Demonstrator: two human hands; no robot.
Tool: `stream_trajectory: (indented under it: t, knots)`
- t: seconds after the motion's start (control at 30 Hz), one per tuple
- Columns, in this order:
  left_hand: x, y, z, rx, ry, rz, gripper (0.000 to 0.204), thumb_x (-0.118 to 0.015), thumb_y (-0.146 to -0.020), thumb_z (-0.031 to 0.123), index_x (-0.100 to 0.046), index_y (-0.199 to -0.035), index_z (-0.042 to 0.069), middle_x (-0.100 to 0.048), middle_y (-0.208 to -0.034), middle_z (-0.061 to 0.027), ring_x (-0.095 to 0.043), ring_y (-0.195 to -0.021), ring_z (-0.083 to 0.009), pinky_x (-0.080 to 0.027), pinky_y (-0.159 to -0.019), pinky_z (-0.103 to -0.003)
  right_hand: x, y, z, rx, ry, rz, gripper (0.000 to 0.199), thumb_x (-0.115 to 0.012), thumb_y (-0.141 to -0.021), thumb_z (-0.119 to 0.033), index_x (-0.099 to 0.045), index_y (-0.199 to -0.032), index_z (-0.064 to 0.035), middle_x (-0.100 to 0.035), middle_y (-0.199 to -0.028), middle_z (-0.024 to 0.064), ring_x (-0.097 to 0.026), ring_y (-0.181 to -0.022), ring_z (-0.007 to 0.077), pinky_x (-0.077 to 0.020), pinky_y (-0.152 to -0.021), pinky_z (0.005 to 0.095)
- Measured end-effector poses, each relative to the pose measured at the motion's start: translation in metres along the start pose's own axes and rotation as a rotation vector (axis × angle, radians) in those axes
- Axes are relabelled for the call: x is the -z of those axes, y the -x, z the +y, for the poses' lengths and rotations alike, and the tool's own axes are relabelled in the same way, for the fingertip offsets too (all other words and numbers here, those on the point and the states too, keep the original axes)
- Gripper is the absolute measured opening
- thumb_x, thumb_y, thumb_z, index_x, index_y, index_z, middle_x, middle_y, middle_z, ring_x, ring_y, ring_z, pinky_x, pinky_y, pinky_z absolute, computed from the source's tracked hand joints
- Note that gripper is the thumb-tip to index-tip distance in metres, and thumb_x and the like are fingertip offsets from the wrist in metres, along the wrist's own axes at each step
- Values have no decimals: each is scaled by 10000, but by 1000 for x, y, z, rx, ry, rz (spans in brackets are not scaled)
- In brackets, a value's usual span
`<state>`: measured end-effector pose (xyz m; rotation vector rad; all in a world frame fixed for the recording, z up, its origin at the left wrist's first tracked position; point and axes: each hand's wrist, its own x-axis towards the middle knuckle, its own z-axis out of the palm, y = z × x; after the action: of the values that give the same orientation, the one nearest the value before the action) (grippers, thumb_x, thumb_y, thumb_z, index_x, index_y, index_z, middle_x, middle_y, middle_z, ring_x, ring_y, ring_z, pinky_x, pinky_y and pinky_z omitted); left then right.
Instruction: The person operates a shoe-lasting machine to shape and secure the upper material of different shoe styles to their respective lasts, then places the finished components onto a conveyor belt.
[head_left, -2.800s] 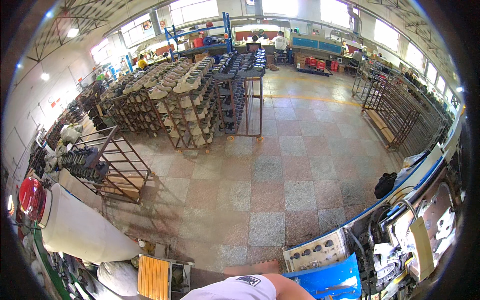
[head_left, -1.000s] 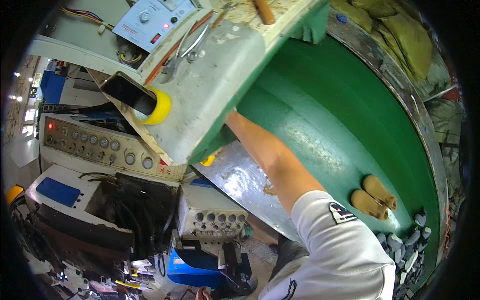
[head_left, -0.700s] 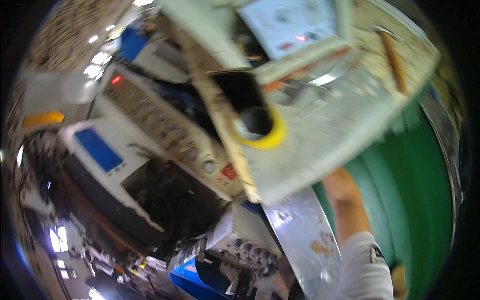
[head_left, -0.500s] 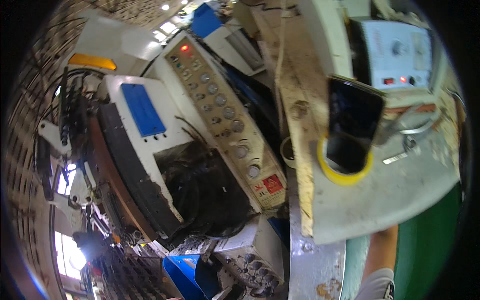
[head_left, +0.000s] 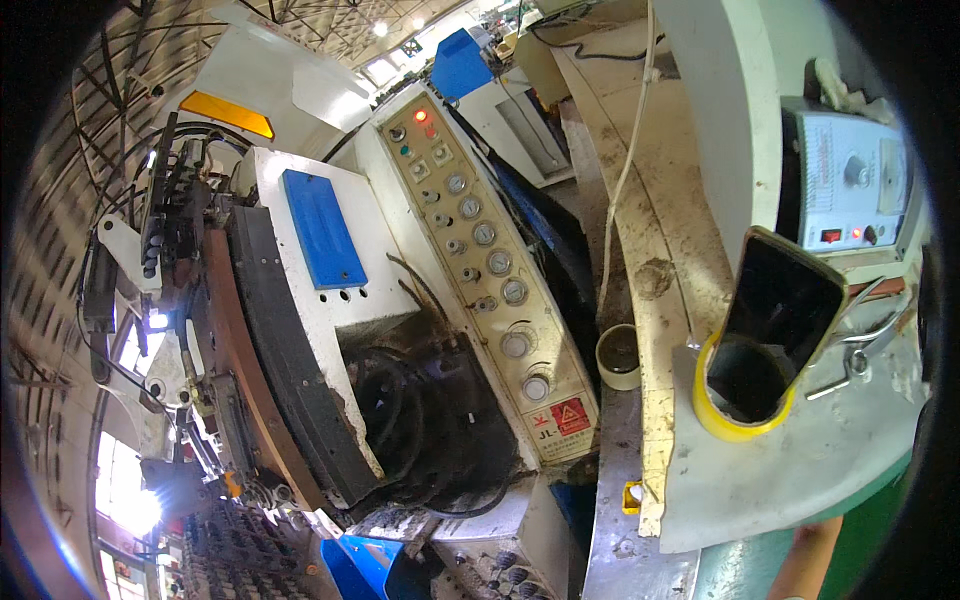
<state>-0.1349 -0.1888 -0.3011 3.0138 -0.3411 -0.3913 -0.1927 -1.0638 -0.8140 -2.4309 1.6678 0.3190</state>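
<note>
Yellow tape roll with phone on grimy white shelf, factory machinery, hands out of view

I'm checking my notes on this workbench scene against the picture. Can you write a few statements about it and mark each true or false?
1. A dark phone stands tilted inside a yellow tape roll. True.
2. The long control panel has a red lamp lit at its top end. True.
3. The plate on the white machine housing is green. False: it is blue.
4. Both hands are gripping the phone. False: no hand shows; only a bit of forearm enters at the lower edge.
5. A small round cup sits between the panel and the bench. True.
</note>
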Motion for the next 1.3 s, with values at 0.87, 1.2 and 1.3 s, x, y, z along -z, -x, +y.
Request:
stream_trajectory:
  t: [0.87,1.2,1.3]
  knots:
    - [40,-39,139,-1073,261,-101,737,-836,-707,216,-544,-1343,-15,-458,-1483,-242,-391,-1418,-436,-351,-1159,-524,332,561,-108,387,-1020,-991,431,-852,-745,-204,-728,-1086,29,-721,-942,37,-657,-839,125,-544,-790,277]
    - [141,-32,60,-1141,602,161,834,-898,-608,288,-561,-1306,-20,-602,-1332,-232,-620,-1220,-373,-495,-1034,-451,400,649,-193,589,-1707,-1625,651,-573,-1003,-480,-555,-1366,60,-668,-1255,149,-645,-1104,221,-500,-1020,383]
    - [133,-22,19,-599,1287,-234,699,-921,-695,210,-614,-1280,-17,-714,-1167,-132,-688,-1076,-240,-517,-980,-344,361,691,-245,1141,-1088,-495,535,-596,-1014,-373,-547,-1396,-2,-678,-1216,72,-630,-1098,159,-487,-1008,314]
